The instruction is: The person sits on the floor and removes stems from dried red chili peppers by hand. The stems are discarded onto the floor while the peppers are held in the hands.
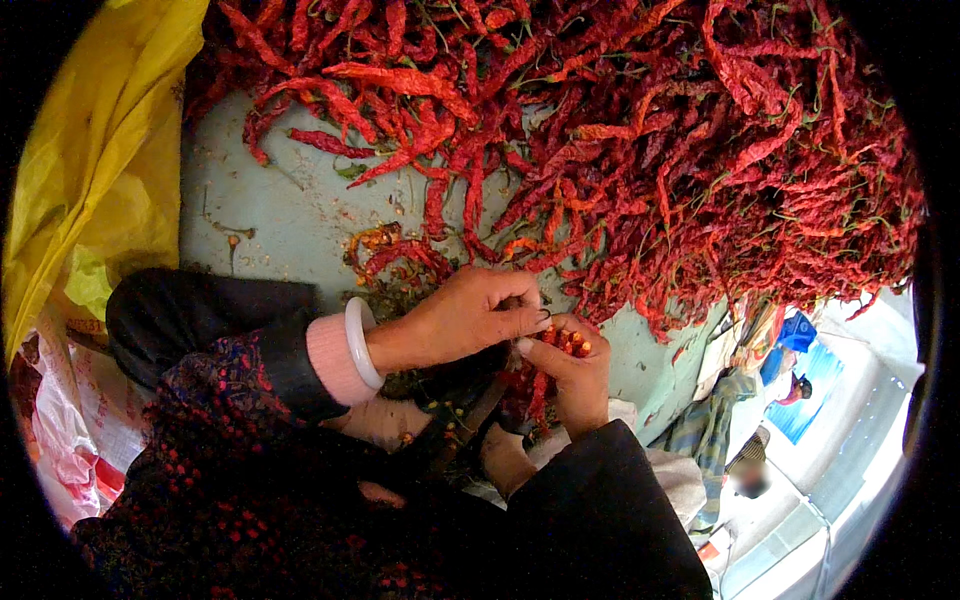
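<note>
In the head view, my right hand holds a small bunch of dried red chillies, their orange, stemless ends showing between its thumb and curled fingers. My left hand, with a white bangle at the wrist, reaches in from the left. Its bent fingers and thumb meet beside those ends. Whether a stem is pinched there I cannot tell. Beyond the hands, a large heap of dried red chillies, many with stems, covers much of a pale green surface. A few curled chillies lie just beyond my left hand.
A yellow plastic sheet or bag hangs at the left, above a white and red plastic sack. Loose stems and seeds dot the surface. At the right are a checked cloth and another person farther off.
</note>
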Tool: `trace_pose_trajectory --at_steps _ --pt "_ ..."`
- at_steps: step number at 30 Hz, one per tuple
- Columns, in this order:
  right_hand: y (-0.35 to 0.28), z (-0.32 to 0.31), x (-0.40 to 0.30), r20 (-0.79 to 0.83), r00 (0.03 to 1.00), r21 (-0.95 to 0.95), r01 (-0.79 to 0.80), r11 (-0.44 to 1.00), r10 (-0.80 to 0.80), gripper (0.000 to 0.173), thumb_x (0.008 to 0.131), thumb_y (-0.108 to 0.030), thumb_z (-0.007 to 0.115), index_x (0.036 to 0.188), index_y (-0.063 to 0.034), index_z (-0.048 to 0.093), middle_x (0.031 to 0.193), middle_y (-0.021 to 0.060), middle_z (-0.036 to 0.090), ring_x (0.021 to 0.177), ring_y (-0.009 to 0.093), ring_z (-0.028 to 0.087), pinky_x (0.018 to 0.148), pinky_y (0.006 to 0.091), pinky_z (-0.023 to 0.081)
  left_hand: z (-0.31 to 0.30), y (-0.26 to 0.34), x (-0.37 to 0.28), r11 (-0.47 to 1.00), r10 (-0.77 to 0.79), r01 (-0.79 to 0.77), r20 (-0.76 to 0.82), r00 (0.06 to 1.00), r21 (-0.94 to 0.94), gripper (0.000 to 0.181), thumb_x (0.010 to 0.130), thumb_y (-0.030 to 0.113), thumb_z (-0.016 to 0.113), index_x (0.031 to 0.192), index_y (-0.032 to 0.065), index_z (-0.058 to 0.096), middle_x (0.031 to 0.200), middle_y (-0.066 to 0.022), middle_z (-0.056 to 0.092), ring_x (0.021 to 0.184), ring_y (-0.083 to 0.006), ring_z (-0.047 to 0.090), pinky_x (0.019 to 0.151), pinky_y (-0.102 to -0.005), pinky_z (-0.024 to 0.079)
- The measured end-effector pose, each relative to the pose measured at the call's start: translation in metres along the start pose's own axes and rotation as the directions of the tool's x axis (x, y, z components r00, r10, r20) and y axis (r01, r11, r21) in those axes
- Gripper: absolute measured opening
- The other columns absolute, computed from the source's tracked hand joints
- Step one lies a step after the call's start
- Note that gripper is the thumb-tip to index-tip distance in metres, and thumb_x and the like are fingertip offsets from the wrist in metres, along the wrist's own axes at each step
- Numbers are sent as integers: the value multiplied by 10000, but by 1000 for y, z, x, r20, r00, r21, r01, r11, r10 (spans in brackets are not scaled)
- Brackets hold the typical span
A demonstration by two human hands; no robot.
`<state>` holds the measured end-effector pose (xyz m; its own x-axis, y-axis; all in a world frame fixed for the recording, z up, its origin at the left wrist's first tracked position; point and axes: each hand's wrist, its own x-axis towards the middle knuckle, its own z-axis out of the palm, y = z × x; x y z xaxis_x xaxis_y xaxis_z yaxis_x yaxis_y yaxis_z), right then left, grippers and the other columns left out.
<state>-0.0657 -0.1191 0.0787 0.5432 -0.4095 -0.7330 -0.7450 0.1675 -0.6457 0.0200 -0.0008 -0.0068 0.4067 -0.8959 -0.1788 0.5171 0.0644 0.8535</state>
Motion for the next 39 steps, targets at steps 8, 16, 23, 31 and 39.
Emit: trace_pose_trajectory --at_steps 8,16,23,31,39 --pt "-4 1 -6 20 981 -235 191 953 -192 155 696 -61 690 811 -14 597 699 0 580 634 60 514 575 205 412 5 7 -4 939 -158 146 -13 987 -312 151 831 170 570 734 56 550 597 14 484 520 -40 423 462 -193 325" --pt "-14 -16 -13 398 745 -626 647 435 -535 199 649 -103 702 806 -48 592 697 111 567 625 268 574 553 324 442 15 -1 -12 435 -313 400 281 907 -806 114 805 132 572 727 62 528 524 28 413 432 -51 350 407 -194 259" --pt "-28 -24 -29 370 874 -482 470 739 -314 192 637 -92 723 760 -25 590 653 66 566 586 170 559 541 284 436 23 11 -19 632 -227 363 285 932 -685 100 815 115 560 728 67 545 548 32 445 446 -45 377 414 -189 265" --pt "10 -21 -35 61 996 -67 -60 996 64 166 688 -49 699 819 2 610 724 34 608 619 92 554 572 220 441 26 6 -9 937 345 -347 72 936 20 69 791 92 542 824 34 553 784 -57 540 739 -198 528 649 -306 424" --pt "34 -34 -43 72 986 -109 -143 984 151 161 699 -54 691 826 -17 598 725 31 606 618 98 558 569 231 446 41 -1 -21 936 299 -300 33 954 182 71 754 68 533 820 51 555 754 -104 523 702 -280 540 625 -352 431"
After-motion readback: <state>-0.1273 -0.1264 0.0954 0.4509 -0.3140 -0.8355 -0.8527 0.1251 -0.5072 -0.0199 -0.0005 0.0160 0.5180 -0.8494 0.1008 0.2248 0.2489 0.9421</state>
